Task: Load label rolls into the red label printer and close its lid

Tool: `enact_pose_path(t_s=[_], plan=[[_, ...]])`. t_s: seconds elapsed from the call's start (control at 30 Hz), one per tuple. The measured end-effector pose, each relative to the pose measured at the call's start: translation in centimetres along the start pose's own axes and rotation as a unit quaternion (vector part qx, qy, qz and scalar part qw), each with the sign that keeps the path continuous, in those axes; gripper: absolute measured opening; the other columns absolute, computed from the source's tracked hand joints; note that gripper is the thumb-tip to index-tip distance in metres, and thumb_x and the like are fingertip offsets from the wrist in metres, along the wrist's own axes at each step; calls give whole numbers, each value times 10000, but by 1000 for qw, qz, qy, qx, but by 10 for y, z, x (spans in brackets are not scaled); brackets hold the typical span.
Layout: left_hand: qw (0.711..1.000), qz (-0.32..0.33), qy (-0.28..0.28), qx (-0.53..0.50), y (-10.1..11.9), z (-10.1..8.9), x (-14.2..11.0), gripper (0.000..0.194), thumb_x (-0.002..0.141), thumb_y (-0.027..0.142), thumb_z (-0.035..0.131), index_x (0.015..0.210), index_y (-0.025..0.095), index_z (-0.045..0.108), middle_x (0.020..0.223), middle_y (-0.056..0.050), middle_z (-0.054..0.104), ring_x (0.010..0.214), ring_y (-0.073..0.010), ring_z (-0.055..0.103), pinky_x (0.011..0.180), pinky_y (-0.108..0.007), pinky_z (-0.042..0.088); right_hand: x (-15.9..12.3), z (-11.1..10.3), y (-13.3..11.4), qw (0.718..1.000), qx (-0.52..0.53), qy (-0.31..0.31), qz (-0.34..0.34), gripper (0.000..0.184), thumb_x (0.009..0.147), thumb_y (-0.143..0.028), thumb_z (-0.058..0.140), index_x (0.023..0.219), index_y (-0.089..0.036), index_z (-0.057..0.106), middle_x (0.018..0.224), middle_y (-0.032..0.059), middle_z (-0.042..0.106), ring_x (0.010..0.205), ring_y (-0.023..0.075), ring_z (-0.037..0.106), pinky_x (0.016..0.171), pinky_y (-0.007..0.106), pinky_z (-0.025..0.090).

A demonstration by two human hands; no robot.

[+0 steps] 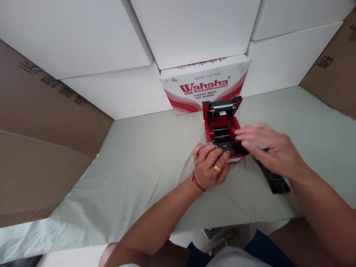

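A small red and black printer [207,130] stands on the cloth with its lid [222,108] raised and a roller showing inside. Shiny black film [232,148] lies over its front part. My left hand [211,163], with a ring and a red wrist string, is closed at the front edge, its curled fingertips pressing on the film. Over the printer's right side is my right hand [267,146], slightly blurred, fingers stretched out and holding nothing. Beneath that hand, a loose black strip [278,183] rests on the cloth, partly hidden by the wrist.
Behind the printer stands a white and red Wahaha water carton [205,87]. White boxes [111,91] are stacked along the back. Brown cardboard [44,148] walls the left side, and more cardboard [330,70] the right. Pale green cloth [133,159] covers the table.
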State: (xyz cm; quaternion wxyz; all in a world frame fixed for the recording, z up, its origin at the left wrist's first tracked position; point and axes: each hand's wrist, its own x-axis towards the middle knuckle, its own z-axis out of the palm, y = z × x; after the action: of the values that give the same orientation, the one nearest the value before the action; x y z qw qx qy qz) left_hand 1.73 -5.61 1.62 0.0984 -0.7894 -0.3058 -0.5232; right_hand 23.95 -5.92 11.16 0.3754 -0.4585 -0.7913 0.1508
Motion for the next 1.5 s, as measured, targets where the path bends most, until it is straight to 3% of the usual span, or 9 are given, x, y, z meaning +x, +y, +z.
enact_pose_path(t_s=[0.13, 0.3, 0.43, 0.67, 0.87, 1.0, 1.13, 1.33, 1.5], plan=[[1000, -3, -9, -26, -1, -1, -2, 469, 887, 223, 665, 1337, 355, 687, 1011, -29, 757, 1078, -253, 682, 1204, -492, 348, 50, 4, 28, 985, -11, 140, 96, 453, 1068, -457, 557, 1473, -280, 660, 1515, 76, 686, 1369, 269, 663, 1187, 503, 526], [998, -25, -39, -42, 1, -1, -4, 495, 900, 211, 626, 1365, 376, 660, 1061, -38, 757, 1110, -259, 682, 1219, -518, 342, 97, 17, 48, 992, -24, 76, 97, 514, 1121, -521, 428, 1493, -236, 641, 1547, 107, 666, 1456, 298, 604, 1247, 547, 455], [1000, -3, -9, -5, 2, 0, -1, 447, 912, 214, 614, 1334, 348, 673, 1017, -40, 753, 1073, -247, 687, 1180, -499, 399, 74, 12, 26, 994, -37, 81, 63, 463, 1133, -479, 409, 1210, -268, 813, 1350, 58, 790, 1353, 284, 690, 1214, 514, 502], [1000, -8, 1, -6, 3, 1, -3, 421, 914, 214, 625, 1311, 339, 690, 1144, -62, 720, 1259, -267, 639, 1232, -508, 355, -4, 20, 24, 998, -52, 8, -16, 418, 1131, -354, 429, 1379, -231, 741, 1478, 85, 716, 1464, 249, 612, 1305, 543, 407], [995, -76, 9, -69, -8, -1, 0, 431, 978, 364, 661, 1406, 334, 619, 1240, -69, 713, 1350, -282, 637, 1290, -536, 325, -16, 30, 36, 999, -27, 4, -33, 433, 1132, -300, 420, 1469, -234, 684, 1534, 84, 674, 1515, 233, 556, 1293, 526, 444], [949, -220, 7, -227, -28, -7, 9, 465, 1067, 522, 530, 1488, 328, 561, 1375, -94, 733, 1428, -290, 619, 1330, -572, 284, -17, 30, 36, 999, -24, 12, -29, 433, 1135, -308, 418, 1478, -255, 676, 1536, 65, 677, 1529, 233, 541, 1297, 543, 438], [873, -309, 14, -377, -43, -7, 16, 480, 1096, 585, 452, 1420, 280, 630, 1159, -84, 828, 1313, -274, 709, 1253, -538, 416, -17, 37, 36, 999, -11, 40, -35, 423, 1134, -274, 413, 1448, -223, 693, 1501, 91, 704, 1505, 235, 569, 1276, 530, 461], [854, -336, 14, -396, -52, -1, 14, 287, 1002, 458, 711, 1218, 269, 698, 1085, -57, 833, 1195, -251, 762, 1146, -464, 512, -18, 49, 39, 995, 6, 92, -46, 391, 1120, -259, 447, 1411, -234, 707, 1461, 105, 732, 1471, 274, 604, 1252, 574, 458], [839, -328, 25, -433, -55, -1, 9, 495, 869, 418, 832, 1322, 348, 644, 1279, -36, 770, 1390, -271, 646, 1244, -482, 429, -25, 49, 30, 987, -1, 120, -111, 299, 1075, -269, 538, 1264, -235, 767, 1383, 128, 754, 1343, 307, 664, 1159, 569, 515]])
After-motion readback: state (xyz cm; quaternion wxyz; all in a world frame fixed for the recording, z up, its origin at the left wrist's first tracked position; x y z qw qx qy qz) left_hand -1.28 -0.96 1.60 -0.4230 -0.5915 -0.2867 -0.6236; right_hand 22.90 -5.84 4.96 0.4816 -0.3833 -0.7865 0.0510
